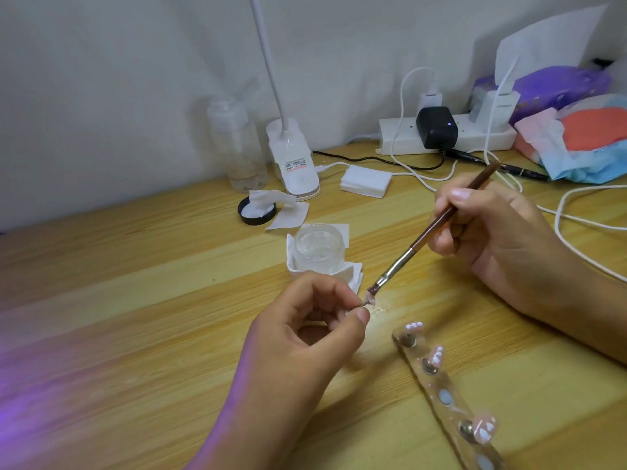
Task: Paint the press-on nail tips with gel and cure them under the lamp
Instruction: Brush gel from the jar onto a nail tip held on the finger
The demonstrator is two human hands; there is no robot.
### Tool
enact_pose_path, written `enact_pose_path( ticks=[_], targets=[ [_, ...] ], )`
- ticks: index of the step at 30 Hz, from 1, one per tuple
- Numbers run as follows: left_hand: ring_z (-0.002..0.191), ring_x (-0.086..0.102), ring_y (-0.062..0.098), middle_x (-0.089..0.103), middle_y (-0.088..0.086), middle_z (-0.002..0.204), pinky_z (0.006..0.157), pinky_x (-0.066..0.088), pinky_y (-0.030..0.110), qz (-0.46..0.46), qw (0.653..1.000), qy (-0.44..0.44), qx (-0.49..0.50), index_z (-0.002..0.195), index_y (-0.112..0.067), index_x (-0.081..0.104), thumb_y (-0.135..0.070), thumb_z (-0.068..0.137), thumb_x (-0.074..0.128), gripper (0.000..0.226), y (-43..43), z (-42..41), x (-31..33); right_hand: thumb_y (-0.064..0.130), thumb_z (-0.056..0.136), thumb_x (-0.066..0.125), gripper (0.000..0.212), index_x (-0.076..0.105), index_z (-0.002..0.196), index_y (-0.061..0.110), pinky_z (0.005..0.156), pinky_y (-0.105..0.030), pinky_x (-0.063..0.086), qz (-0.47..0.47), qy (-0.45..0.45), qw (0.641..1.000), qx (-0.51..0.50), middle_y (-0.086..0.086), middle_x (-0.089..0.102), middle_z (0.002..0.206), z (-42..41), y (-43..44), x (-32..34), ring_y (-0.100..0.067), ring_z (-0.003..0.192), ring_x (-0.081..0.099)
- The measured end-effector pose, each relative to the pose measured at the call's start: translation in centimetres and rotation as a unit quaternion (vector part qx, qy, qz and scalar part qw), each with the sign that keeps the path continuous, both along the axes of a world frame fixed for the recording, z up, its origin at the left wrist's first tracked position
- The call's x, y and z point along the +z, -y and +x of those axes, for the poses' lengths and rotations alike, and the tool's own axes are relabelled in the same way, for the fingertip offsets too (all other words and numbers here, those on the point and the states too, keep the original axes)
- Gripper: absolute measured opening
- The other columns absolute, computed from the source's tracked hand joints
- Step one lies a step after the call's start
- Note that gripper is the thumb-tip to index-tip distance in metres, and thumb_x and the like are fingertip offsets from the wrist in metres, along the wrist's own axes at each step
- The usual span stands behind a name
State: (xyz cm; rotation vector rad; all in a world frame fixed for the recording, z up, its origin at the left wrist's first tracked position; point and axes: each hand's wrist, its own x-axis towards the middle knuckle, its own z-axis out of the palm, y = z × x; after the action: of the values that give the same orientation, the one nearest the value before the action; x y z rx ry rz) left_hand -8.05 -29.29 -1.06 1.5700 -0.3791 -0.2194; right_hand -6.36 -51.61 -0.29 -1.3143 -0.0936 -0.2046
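I am pinching the nail tip (370, 301) clear of the bench (135, 300) in my left hand (305, 337) so the brush (427, 237), pinched in my right hand (492, 239), is reaching it.

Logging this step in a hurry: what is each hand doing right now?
The left hand pinches a nail tip between thumb and forefinger.
The right hand grips the brush, bristles at that tip.

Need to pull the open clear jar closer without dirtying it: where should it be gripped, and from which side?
Probably the jar by its round side wall, just under the rim, coming from the far left. Its mouth is open, and the left hand and brush crowd its near and right sides.
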Motion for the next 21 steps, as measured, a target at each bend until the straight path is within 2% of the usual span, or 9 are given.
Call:
enact_pose_path(
  ticks=[7,10,14,21],
  targets=[
    [0.065,0.054,0.009,0.065,-0.007,0.071,0.063,0.047,0.017,0.001,1.0,-0.01,0.005,0.078,-0.022,0.066,-0.025,0.073,0.07,0.008,-0.14,0.15,-0.11,0.019,0.089,0.059,0.016,0.067,0.075,0.019,0.058,-0.018,0.051,-0.016,0.006,1.0,-0.022,0.001,0.062,0.062,-0.1,-0.21,-0.17,-0.01,0.056,0.061],
    [0.067,0.062,0.009,0.069,-0.004,0.073,0.066,0.051,0.019,-0.004,1.0,-0.024,0.016,0.077,-0.023,0.067,-0.027,0.071,0.072,0.008,-0.21,0.18,-0.18,0.018,0.088,0.059,0.022,0.07,0.07,0.025,0.06,-0.02,0.052,0.002,0.013,1.0,-0.021,0.002,0.064,0.065,-0.03,-0.03,0.02,-0.01,0.059,0.063],
    [0.066,0.064,0.008,0.07,-0.003,0.073,0.065,0.051,0.017,-0.01,0.999,-0.034,0.019,0.075,-0.024,0.068,-0.028,0.071,0.072,0.007,-0.25,0.13,-0.23,0.014,0.085,0.049,0.026,0.069,0.07,0.02,0.059,-0.02,0.052,0.037,0.018,0.999,0.013,-0.003,0.062,0.067,-0.07,-0.07,0.13,-0.013,0.059,0.063],
    [0.063,0.062,0.005,0.07,-0.004,0.071,0.06,0.048,0.014,-0.013,0.999,-0.034,0.02,0.074,-0.023,0.066,-0.027,0.071,0.072,0.007,-0.23,0.07,-0.26,0.015,0.087,0.049,0.028,0.071,0.073,0.023,0.062,-0.021,0.054,-0.019,0.031,0.999,0.022,0.0,0.065,0.072,-0.17,-0.15,-0.22,-0.013,0.063,0.066]
  ],
)
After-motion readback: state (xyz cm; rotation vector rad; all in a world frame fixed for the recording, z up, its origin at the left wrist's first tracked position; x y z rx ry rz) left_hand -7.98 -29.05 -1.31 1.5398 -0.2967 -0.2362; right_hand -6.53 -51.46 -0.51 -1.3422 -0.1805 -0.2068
